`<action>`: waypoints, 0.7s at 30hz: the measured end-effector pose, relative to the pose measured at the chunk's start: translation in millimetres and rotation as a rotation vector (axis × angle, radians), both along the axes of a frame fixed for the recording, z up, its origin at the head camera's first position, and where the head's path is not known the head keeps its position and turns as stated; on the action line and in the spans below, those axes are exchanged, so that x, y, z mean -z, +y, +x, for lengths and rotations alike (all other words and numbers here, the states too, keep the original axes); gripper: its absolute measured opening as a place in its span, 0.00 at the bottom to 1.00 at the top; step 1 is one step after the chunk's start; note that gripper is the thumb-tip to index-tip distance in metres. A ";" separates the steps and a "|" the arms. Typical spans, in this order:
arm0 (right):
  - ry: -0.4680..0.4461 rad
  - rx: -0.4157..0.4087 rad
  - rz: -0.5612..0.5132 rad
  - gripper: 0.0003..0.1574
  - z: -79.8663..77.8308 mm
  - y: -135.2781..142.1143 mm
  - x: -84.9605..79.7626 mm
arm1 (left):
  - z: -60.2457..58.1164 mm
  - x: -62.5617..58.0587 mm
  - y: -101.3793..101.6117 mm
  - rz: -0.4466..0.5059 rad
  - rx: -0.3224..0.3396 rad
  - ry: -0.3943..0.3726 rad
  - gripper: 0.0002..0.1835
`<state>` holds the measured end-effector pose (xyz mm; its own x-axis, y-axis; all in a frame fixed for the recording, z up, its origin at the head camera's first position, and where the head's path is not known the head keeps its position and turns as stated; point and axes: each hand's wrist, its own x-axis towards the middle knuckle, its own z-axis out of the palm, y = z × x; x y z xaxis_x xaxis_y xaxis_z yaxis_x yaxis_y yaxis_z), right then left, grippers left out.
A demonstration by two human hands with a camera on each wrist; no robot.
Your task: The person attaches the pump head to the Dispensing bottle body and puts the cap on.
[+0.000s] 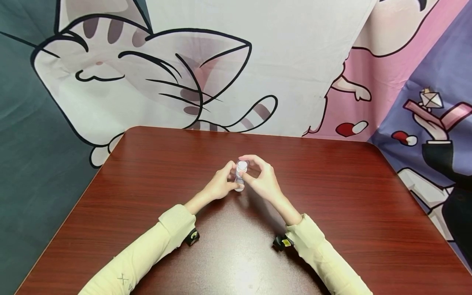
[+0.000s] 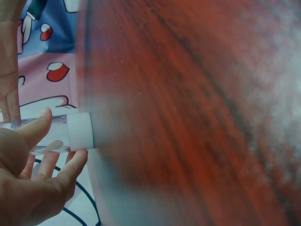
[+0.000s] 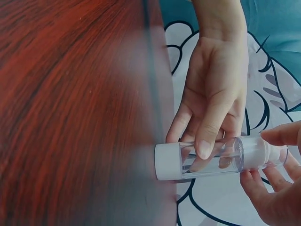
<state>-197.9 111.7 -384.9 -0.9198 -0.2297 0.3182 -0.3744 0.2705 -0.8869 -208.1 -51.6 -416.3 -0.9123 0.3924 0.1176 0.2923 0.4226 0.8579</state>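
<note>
Between my two hands stands a small clear cylindrical bottle [image 1: 242, 165] with a white base [image 3: 168, 161]. Its upper end has a white part inside a clear cover [image 3: 254, 153], visible in the right wrist view. My left hand [image 1: 218, 185] grips the clear body from the left, thumb on one side and fingers on the other. The right hand [image 1: 266, 182] pinches the upper end from the right, its thumb [image 3: 280, 135] and fingers on opposite sides. In the left wrist view, the white base [image 2: 81, 131] sits right at the tabletop.
A reddish-brown wooden table [image 1: 166, 155] spreads beneath both arms. Behind it hangs a cloth backdrop [image 1: 295, 73] printed with cartoon figures. Small black cameras [image 1: 192, 237] sit at both wrists, by the pale sleeves [image 1: 147, 252]. A dark object [image 1: 459, 221] stands at the right edge.
</note>
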 end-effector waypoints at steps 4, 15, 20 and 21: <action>0.025 -0.008 0.000 0.21 -0.7 1.6 1.4 | 1.0 -0.9 -0.2 -0.001 0.001 0.007 0.20; 0.038 -0.045 0.000 0.22 1.4 2.1 -5.4 | 0.8 0.9 -0.5 -0.001 0.011 0.021 0.20; 0.040 -0.061 0.005 0.20 11.5 0.2 -24.1 | 0.8 1.0 -0.6 -0.005 0.004 0.013 0.20; 0.042 -0.063 0.004 0.20 11.6 0.5 -24.9 | 0.8 1.1 -0.4 -0.004 0.004 0.012 0.20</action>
<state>-186.3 112.2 -360.0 -0.8893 -0.2878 0.3556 -0.4279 0.2489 -0.8689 -207.3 -52.0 -417.3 -0.9094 0.3962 0.1266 0.3039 0.4252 0.8526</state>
